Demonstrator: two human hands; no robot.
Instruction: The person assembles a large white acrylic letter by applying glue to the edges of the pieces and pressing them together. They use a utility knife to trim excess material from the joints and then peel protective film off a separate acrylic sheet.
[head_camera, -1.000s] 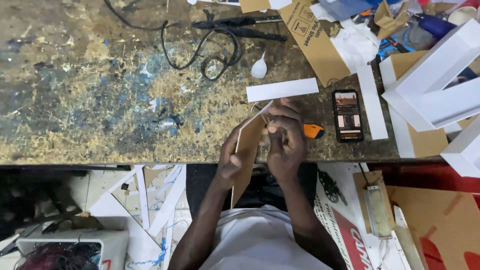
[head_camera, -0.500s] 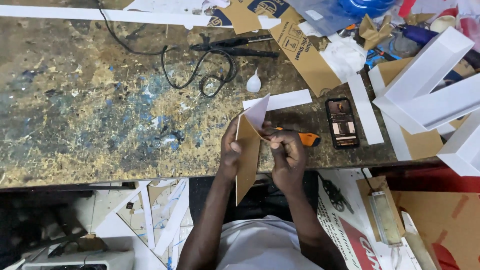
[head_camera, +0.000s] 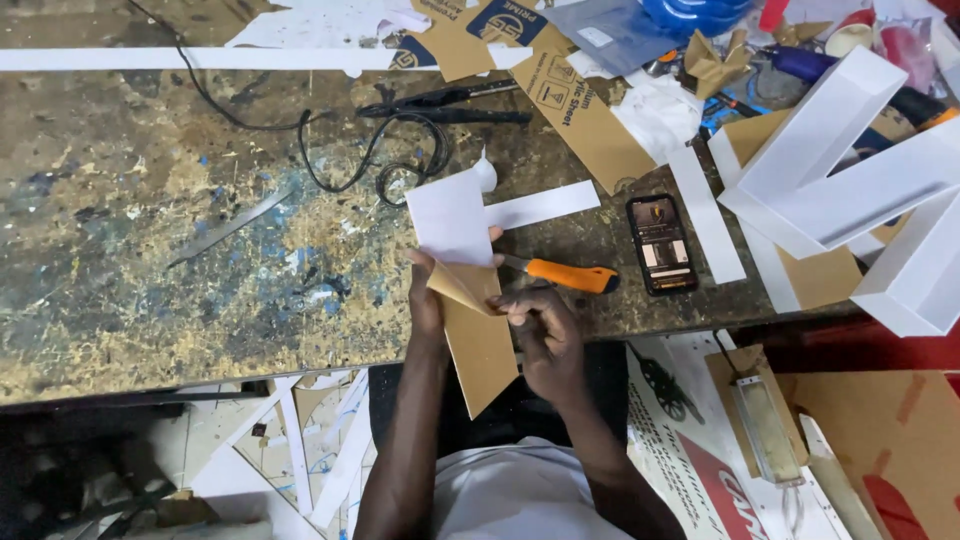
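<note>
My left hand (head_camera: 428, 295) grips a long pointed piece of brown-backed board (head_camera: 482, 345) at its upper end, over the near edge of the worn workbench (head_camera: 180, 250). Its white facing sheet (head_camera: 452, 218) stands peeled up and away from the brown board. My right hand (head_camera: 540, 325) pinches the board's right edge just below the peel. An orange-handled utility knife (head_camera: 562, 275) lies on the bench right behind my right hand, held by neither hand.
A phone (head_camera: 660, 243) lies right of the knife. White strips (head_camera: 545, 205) and big white channel shapes (head_camera: 850, 170) fill the right side. A black cable (head_camera: 390, 160) and a black tool lie behind. Cardboard scraps cover the far edge and the floor.
The white facing has been peeled further up off the brown board. The knife, half covered by my right hand before, now lies free on the bench.
</note>
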